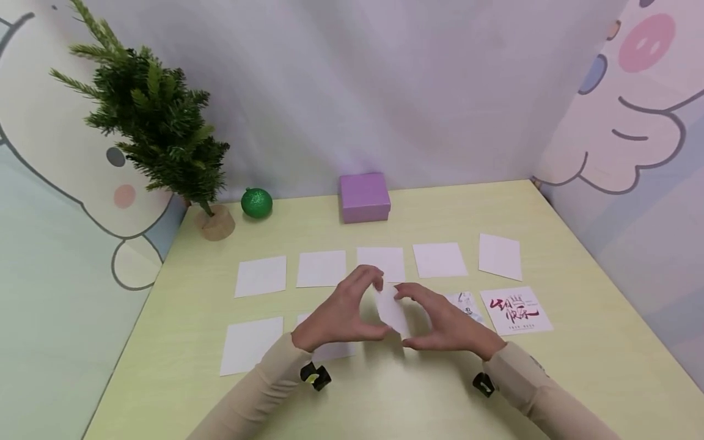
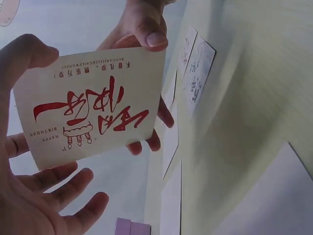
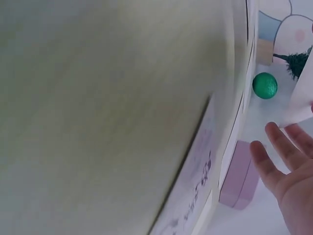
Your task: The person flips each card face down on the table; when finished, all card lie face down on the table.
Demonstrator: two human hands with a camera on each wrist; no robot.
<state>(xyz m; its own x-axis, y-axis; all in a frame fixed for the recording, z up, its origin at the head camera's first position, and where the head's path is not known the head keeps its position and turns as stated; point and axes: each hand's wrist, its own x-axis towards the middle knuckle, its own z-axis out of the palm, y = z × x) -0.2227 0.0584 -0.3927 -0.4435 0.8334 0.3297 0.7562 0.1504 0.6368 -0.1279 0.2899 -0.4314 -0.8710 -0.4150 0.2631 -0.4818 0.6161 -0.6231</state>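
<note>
Both hands hold one square birthday card (image 2: 93, 105) upright above the table. Its printed side shows in the left wrist view, with red brush lettering and a small cake drawing. In the head view only its blank white back (image 1: 393, 311) can be seen. At one edge my left hand (image 1: 342, 313) pinches it between thumb and fingers. My right hand (image 1: 447, 321) grips the opposite edge, thumb on the printed face and fingers behind. Just beyond the right hand lie two face-up printed cards, one with red lettering (image 1: 517, 311) and one partly hidden (image 1: 466, 305).
Several blank white cards lie in rows, including a back-row card (image 1: 321, 269) and a front-left card (image 1: 252, 346). Along the rear stand a purple box (image 1: 365, 197), a green glitter ball (image 1: 256, 203) and a small artificial tree (image 1: 159, 122). A curtain-like wall (image 1: 440, 91) closes the back.
</note>
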